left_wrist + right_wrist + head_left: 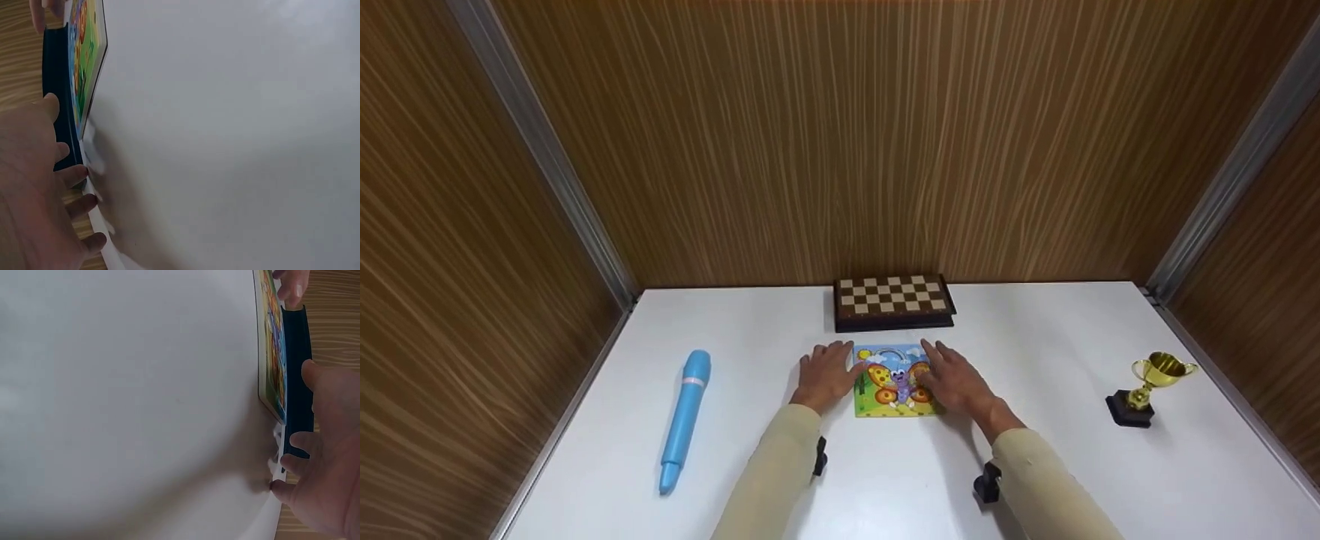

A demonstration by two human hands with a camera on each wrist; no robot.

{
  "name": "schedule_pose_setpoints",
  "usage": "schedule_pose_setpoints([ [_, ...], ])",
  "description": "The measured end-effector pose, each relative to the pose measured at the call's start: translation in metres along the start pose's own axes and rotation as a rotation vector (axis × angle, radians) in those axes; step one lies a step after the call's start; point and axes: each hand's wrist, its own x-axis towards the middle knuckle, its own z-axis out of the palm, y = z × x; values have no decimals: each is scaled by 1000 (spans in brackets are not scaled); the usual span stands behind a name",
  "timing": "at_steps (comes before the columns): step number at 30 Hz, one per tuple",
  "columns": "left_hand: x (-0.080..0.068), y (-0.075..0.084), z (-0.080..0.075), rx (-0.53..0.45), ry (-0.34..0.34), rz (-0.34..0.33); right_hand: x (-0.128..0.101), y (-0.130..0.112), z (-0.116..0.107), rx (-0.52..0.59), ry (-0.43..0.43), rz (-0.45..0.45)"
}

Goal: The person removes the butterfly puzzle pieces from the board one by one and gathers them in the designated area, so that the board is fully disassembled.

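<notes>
Hands flank a flat square picture board printed with a cartoon butterfly, which lies flat on the white tabletop near the middle, just in front of a dark wooden folding chessboard box standing against the wood-grain back wall.

Left hand: palm down, fingers straight and a little spread, resting on the table at the board's left edge; thumb side meets that edge. It holds nothing. Left wrist view shows the same: relaxed fingers beside the board's edge, nothing gripped.

Right hand: palm down, fingers straight, laid over the board's right side and covering part of the picture. Not curled round it, just resting on it. Right wrist view shows the thumb extended near the board, with the chessboard box's dark side behind it.

Both forearms are in beige sleeves, each with a black wrist-mounted camera.

Elsewhere on the table: a light blue, fat pen-shaped plastic thing lies well to the left, tip toward the near edge; a small gold trophy cup on a black base stands upright well to the right.
</notes>
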Motion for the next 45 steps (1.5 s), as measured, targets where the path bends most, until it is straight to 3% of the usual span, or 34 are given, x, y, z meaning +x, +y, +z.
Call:
schedule_pose_setpoints([
  [4, 1, 5, 2, 8, -19, 13, -1, -4, 5, -65, 4, -34],
  [10, 0, 8, 5, 69, -31, 30, -4, -14, 10, -168, -55, -27],
  [19, 2, 15, 2, 93, -31, 33, -7, -18, 10, -189, -61, -15],
  [27, 7, 18, 1, -53, -36, 21, -9, -22, 10, -206, -93, -5],
  [37, 14, 15, 2, -269, -15, -47, -8, -24, 12, -220, -97, -83],
  [45, 18, 17, 3, -331, -16, -73, -7, -22, 13, -240, -92, -114],
])
